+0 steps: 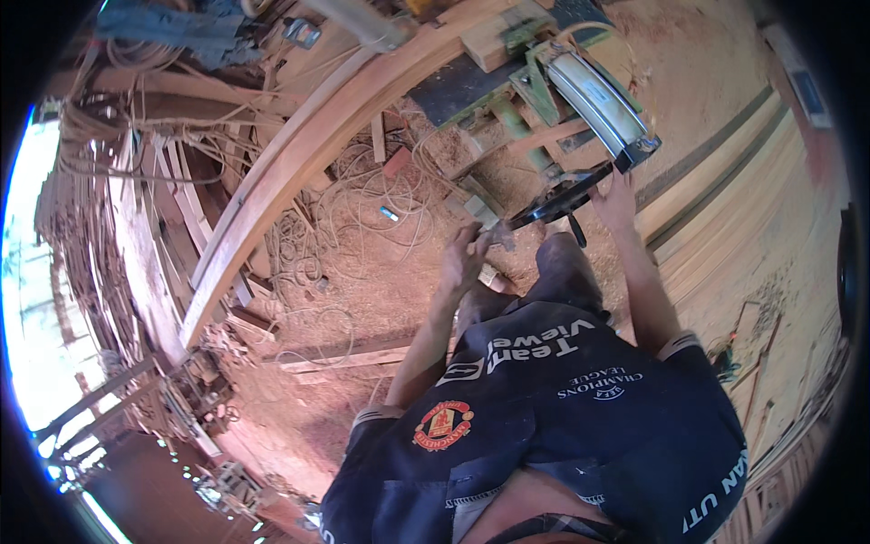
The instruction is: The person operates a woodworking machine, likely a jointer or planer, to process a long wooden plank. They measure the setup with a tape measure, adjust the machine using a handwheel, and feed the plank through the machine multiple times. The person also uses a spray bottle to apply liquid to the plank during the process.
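A black handwheel (564,197) with a short crank handle is seen nearly edge-on in front of my legs, at the near end of a green machine. My right hand (617,203) is closed on its right rim. To the wheel's left, my left hand (463,260) has its fingers curled beside a blurred greyish piece (498,236). Whether those fingers hold that piece is hard to make out. Just beyond the wheel, a long pale-blue and white cylindrical cover (594,98) lies on the green machine frame (536,91).
A long curved wooden beam (299,150) arcs across the left side. Tangled rope (294,249) and a small blue object (389,214) lie on the sawdust-covered floor. Wood strips (186,181) are piled at left. Wide planks (716,181) extend along the right. A wood block (494,45) rests on the machine.
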`<state>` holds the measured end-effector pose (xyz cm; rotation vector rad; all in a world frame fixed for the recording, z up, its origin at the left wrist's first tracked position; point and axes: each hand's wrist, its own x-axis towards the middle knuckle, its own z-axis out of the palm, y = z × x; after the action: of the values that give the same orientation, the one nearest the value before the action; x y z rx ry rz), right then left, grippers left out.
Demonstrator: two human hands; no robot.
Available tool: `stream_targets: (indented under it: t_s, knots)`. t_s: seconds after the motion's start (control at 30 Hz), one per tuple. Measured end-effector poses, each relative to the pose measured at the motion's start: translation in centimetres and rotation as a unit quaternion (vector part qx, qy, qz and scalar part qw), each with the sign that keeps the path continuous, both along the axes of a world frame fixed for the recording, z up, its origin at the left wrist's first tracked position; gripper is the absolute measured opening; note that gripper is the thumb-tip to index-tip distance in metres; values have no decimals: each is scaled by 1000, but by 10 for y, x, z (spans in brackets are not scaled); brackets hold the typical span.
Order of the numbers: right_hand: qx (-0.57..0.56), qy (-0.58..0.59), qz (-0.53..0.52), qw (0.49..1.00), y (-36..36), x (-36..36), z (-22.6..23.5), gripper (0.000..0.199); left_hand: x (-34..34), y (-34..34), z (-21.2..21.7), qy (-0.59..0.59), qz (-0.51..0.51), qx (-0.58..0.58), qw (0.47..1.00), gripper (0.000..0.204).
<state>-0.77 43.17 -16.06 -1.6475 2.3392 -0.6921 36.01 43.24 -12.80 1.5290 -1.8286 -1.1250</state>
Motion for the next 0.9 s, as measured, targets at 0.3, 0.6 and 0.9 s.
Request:
stream_targets:
  t_s: [0.3,0.6,0.9]
  knots:
    - [-67,-355,-142,922,94,83,-50,74,131,-70,52,-68,150,-11,986,26]
    - [209,-559,-369,713,87,98,-79,64,239,-350,127,-39,153,-303,940,32]
    - [255,-509,-371,734,-66,226,-120,56,353,-781,-115,-123,143,-18,982,72]
